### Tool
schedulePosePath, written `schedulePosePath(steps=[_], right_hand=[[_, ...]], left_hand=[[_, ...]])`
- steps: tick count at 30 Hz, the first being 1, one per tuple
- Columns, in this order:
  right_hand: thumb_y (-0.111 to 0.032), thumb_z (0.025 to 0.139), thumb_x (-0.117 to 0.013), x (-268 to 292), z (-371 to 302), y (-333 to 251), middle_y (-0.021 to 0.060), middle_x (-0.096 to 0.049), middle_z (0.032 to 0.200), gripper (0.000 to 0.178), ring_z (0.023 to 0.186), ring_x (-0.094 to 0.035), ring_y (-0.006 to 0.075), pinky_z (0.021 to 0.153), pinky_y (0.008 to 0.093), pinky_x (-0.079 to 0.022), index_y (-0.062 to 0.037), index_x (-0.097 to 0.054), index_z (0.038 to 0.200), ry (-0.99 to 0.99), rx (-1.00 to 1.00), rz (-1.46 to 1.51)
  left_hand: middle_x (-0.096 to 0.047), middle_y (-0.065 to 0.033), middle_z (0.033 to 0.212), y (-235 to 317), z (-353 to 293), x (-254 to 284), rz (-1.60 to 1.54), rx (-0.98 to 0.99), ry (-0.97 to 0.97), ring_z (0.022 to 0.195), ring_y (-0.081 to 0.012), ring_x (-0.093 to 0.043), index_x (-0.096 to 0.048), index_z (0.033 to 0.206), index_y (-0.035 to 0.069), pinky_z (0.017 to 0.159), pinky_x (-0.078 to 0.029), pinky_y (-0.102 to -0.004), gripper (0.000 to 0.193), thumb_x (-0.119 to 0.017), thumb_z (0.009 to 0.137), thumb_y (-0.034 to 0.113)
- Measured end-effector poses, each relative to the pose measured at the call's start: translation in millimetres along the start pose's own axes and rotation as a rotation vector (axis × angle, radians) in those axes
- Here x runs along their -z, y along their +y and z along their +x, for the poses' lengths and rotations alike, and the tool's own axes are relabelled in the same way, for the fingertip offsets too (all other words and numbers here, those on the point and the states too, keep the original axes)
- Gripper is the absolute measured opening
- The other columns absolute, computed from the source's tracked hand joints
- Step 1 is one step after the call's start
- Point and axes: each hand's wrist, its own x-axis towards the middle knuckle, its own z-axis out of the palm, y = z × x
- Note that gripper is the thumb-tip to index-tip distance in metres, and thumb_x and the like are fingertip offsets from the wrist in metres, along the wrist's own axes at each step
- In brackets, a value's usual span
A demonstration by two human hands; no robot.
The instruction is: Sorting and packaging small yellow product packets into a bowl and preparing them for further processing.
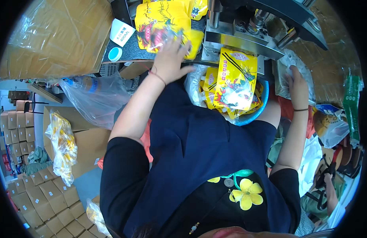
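Note:
My left hand (171, 57) lies over a stack of yellow printed pouches (161, 20) on the dark worktop. Its fingers are spread and a little smeared by motion, over the pouches' near edge. My right hand (299, 89) is beside the metal press, fingers bent onto a crumpled white cloth-like wad (291, 59) in a shallow tray; its exact material is unclear. Between my hands, a single yellow pouch (236, 79) with a dragon-like picture lies at the press's front edge, over a blue-rimmed tub (265, 97) full of similar pouches.
The metal press (247, 41) stands at the back right. A white cup (122, 32) and a small blue-lidded jar (115, 54) sit left of the stack. Large cartons (60, 39) flank the bench, with a clear plastic bag (98, 97) hanging at left. Another person's arm (331, 194) shows at lower right.

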Motion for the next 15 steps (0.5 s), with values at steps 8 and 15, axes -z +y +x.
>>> schedulePosePath(steps=[8,15], right_hand=[[-0.012,0.097,-0.057,24.5,-12.6,-42.5,0.0105,-0.068,0.107,0.023,0.096,-0.065,0.0194,0.083,0.0305,-0.050,-0.0030,-0.065,0.117,0.142,0.058,0.626],[-0.013,0.083,-0.076,52.5,-5.3,-136.0,0.0074,-0.068,0.098,0.026,0.087,-0.064,0.0133,0.078,0.0270,-0.050,-0.0005,-0.067,0.105,-0.021,0.211,0.900]], left_hand=[[-0.068,-0.0140,0.079,52.8,-22.3,20.8,-0.923,0.355,-0.011,0.070,-0.0195,-0.068,-0.070,0.094,-0.001,0.065,-0.050,-0.0278,0.021,-0.072,0.088,0.019],[-0.072,-0.0103,0.081,120.2,-5.2,18.6,-1.183,0.304,-0.317,0.069,-0.0152,-0.069,-0.072,0.100,0.001,0.064,-0.053,-0.0280,0.025,-0.070,0.091,0.024]])
